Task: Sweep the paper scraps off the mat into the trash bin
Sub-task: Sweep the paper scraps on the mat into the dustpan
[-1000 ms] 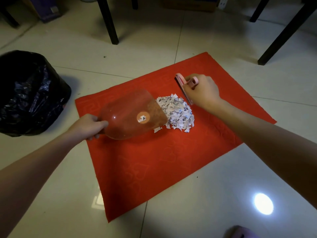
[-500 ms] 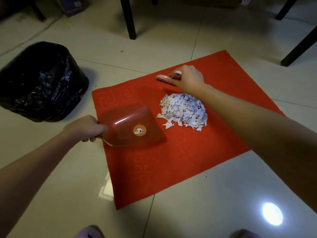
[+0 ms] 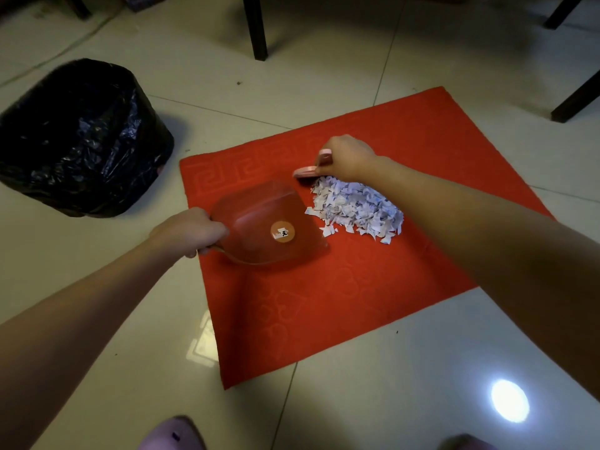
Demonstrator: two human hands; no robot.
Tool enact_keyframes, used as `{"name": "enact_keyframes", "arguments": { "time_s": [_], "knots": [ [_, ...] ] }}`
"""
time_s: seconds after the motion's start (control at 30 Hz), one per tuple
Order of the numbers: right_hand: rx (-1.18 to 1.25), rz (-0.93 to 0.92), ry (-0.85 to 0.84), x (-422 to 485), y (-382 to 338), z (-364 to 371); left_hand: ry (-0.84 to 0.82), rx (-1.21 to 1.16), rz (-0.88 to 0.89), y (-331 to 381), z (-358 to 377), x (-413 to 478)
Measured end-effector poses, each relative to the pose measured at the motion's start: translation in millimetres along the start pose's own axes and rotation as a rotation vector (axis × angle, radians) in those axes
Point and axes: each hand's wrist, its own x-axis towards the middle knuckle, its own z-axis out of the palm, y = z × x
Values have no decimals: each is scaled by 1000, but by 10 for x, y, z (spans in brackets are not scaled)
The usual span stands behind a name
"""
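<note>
A heap of white paper scraps [image 3: 357,209] lies in the middle of a red mat [image 3: 324,303] on the tiled floor. My left hand [image 3: 190,230] grips the handle of a clear dustpan [image 3: 272,228], which rests on the mat just left of the heap, its open edge toward the scraps. My right hand [image 3: 345,157] holds a small pink brush [image 3: 310,168] at the far edge of the heap. A trash bin lined with a black bag [image 3: 78,138] stands on the floor left of the mat.
Dark furniture legs [image 3: 256,27] rise from the floor beyond the mat, with more at the far right [image 3: 574,99]. Pale slippers [image 3: 172,433] show at the bottom edge. A bright light reflection [image 3: 509,401] sits on the tiles at lower right.
The dustpan has drawn back left from the heap and now lies flat on the mat. My right hand has carried the brush from the heap's right side round to its far edge.
</note>
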Motion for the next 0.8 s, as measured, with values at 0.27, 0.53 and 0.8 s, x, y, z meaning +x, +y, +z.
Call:
{"name": "enact_keyframes", "arguments": {
  "time_s": [0.27,0.53,0.8],
  "knots": [
    [317,-194,52,-322,-93,-142,-11,-13,-2,0,7,7],
    [62,18,249,-473,39,-109,29,8,-4,132,25,7],
    [245,-15,191,-552,-286,233,44,19,10,167,35,23]
  ]
}}
